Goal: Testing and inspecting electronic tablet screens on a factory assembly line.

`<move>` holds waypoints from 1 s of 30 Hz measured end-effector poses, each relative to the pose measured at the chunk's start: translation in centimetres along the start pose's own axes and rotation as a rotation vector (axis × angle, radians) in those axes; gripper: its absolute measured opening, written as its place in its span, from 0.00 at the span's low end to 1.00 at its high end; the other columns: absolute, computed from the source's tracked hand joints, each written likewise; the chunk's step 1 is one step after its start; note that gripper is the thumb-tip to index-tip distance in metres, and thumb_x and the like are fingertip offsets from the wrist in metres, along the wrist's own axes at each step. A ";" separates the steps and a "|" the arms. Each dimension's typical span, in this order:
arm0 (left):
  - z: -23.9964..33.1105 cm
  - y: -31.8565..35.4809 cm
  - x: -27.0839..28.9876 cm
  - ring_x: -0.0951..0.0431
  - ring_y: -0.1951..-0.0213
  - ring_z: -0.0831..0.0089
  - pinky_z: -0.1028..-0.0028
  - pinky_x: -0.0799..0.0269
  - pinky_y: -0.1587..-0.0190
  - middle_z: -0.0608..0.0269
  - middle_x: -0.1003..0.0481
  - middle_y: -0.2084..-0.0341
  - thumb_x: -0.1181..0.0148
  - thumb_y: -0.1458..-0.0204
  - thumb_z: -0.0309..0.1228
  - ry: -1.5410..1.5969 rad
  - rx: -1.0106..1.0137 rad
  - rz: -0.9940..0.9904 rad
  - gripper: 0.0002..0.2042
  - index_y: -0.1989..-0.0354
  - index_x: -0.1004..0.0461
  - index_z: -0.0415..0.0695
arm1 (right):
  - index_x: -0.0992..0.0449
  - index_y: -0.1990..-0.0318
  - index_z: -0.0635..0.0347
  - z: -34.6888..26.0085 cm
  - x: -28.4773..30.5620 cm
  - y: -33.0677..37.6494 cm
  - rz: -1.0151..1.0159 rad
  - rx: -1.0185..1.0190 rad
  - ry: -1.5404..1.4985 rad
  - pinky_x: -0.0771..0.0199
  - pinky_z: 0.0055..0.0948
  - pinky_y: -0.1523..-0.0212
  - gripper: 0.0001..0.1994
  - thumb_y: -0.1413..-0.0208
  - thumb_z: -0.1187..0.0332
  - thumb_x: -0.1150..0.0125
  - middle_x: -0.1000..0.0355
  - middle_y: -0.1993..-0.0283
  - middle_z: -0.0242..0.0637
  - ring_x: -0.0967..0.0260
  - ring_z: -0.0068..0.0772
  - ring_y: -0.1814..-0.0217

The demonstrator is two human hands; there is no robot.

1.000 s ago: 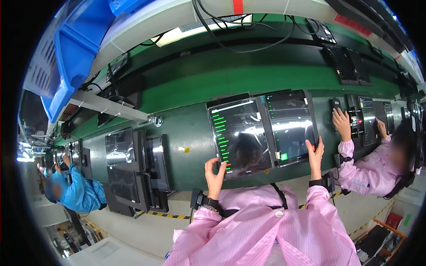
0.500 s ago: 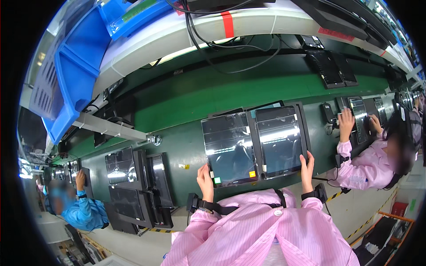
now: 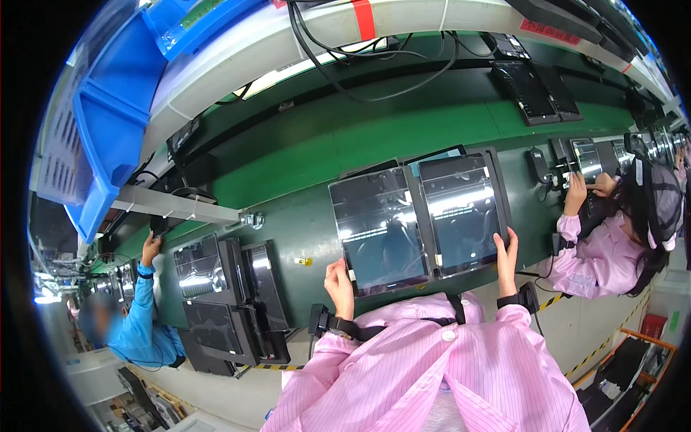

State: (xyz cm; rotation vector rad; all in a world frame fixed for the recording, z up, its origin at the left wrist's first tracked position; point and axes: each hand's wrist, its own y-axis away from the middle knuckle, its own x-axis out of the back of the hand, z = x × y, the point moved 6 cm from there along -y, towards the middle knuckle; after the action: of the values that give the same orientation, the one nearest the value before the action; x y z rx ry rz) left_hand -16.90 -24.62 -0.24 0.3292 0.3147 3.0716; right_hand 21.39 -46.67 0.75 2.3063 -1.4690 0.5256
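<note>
I have two flat, glossy rectangular tablets side by side on the green conveyor belt (image 3: 302, 173), close to its near edge. The left tablet (image 3: 379, 229) has a dark, mirror-like glass face with a thin dark frame; light streaks reflect across it. The right tablet (image 3: 461, 212) looks the same, smooth and reflective, and sits in a slightly thicker dark surround; the two touch along their inner long sides.

My left hand (image 3: 339, 286) is at the lower left corner of the left tablet, fingers together and thumb against the frame edge, gripping that corner. My right hand (image 3: 506, 261) clasps the lower right edge of the right tablet, fingers curled on its rim. Both wrists wear dark straps over striped pink sleeves of soft cloth.

Further left on the belt stands a cluster of dark tablets (image 3: 223, 295), stacked and leaning, equally shiny. A person in a blue coat (image 3: 140, 327) reaches up there. To the right a person in pink (image 3: 601, 255) touches a small screen. Above the belt run black cables (image 3: 374, 86) and hard blue plastic bins (image 3: 108, 122).
</note>
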 end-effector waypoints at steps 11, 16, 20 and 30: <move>0.8 -0.3 0.8 0.30 0.62 0.75 0.78 0.36 0.58 0.59 0.28 0.65 0.50 0.45 0.31 0.005 0.033 -0.185 0.14 0.58 0.27 0.31 | 0.43 0.41 0.64 -2.5 0.1 0.9 -0.044 -0.024 0.138 0.49 0.35 0.39 0.35 0.53 0.54 0.39 0.44 0.41 0.49 0.47 0.44 0.37; 0.9 -0.3 0.6 0.30 0.59 0.75 0.76 0.34 0.55 0.61 0.30 0.61 0.48 0.45 0.31 -0.064 -0.028 -0.259 0.15 0.55 0.29 0.32 | 0.43 0.41 0.67 -1.7 0.5 0.2 -0.084 0.003 0.119 0.50 0.35 0.39 0.35 0.53 0.55 0.39 0.44 0.41 0.51 0.48 0.45 0.37; 4.4 -1.2 0.7 0.32 0.53 0.63 0.69 0.38 0.50 0.54 0.32 0.56 0.48 0.47 0.32 -0.324 -0.309 -0.185 0.14 0.55 0.27 0.39 | 0.40 0.42 0.62 -3.7 0.9 -0.5 -0.062 0.165 0.161 0.49 0.35 0.39 0.30 0.51 0.57 0.41 0.43 0.41 0.47 0.47 0.45 0.38; 14.4 -8.9 -9.7 0.47 0.41 0.52 0.58 0.54 0.40 0.50 0.42 0.44 0.55 0.44 0.36 -0.804 -0.877 -0.264 0.16 0.49 0.29 0.50 | 0.31 0.48 0.49 -16.2 -9.5 -6.3 -0.154 0.842 0.507 0.53 0.44 0.42 0.19 0.47 0.58 0.47 0.46 0.37 0.36 0.52 0.41 0.35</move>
State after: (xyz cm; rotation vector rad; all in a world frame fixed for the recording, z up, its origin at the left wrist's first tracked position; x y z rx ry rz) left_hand -4.22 -13.61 9.71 1.2183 -0.8793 2.2425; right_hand 21.50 -28.92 9.54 2.5072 -0.8916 1.7909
